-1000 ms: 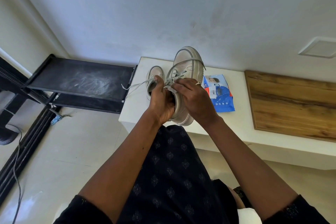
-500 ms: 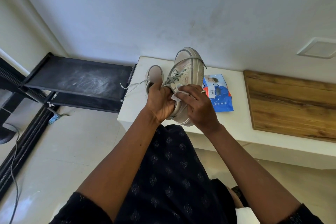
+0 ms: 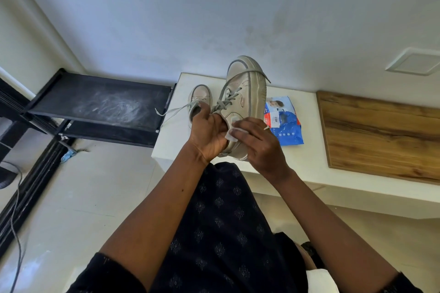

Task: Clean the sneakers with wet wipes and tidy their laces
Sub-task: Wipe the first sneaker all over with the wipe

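Observation:
A beige sneaker (image 3: 245, 85) with grey laces is held up, toe pointing away from me. My left hand (image 3: 207, 133) grips it at the heel and collar. My right hand (image 3: 257, 143) presses a white wet wipe (image 3: 234, 127) against the sneaker's right side near the heel. The second sneaker (image 3: 201, 96) stands on the white table (image 3: 307, 169) just behind my left hand, its loose lace (image 3: 171, 110) trailing off to the left. A blue pack of wet wipes (image 3: 284, 121) lies on the table to the right of the shoes.
A wooden board (image 3: 381, 135) covers the table's right part. A black metal shelf (image 3: 107, 102) stands to the left of the table against the wall. Cables (image 3: 16, 209) run along the floor at the far left. My dark patterned clothing fills the lower middle.
My right hand with the wipe has slid down from the laces and tongue to the sneaker's side by the heel. The held sneaker has shifted slightly; my left hand keeps its grip.

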The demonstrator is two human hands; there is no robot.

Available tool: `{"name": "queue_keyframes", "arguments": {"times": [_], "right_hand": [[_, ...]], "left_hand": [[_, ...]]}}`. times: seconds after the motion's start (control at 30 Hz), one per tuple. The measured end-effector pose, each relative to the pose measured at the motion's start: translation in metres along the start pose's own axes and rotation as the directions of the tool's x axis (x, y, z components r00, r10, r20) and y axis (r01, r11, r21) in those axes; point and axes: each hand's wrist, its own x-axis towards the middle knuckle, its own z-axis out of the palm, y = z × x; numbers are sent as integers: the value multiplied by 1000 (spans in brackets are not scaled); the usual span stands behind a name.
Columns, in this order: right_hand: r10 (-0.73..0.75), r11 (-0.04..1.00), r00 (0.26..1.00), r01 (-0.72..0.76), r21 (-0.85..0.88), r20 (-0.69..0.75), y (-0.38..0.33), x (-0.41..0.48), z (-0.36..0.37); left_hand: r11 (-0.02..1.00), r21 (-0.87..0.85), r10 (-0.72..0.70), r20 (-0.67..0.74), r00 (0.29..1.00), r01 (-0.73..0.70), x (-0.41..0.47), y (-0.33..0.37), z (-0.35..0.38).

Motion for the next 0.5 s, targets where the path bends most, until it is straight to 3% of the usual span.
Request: {"name": "queue_keyframes", "arguments": {"times": [0.2, 0.5], "right_hand": [[-93, 995, 996, 93, -44, 11, 0, 7, -2], [60, 995, 997, -55, -80, 55, -7, 41, 0]], "left_hand": [[999, -51, -14, 58, 998, 17, -2, -2, 0], [998, -67, -14, 49, 999, 17, -3, -2, 6]]}}
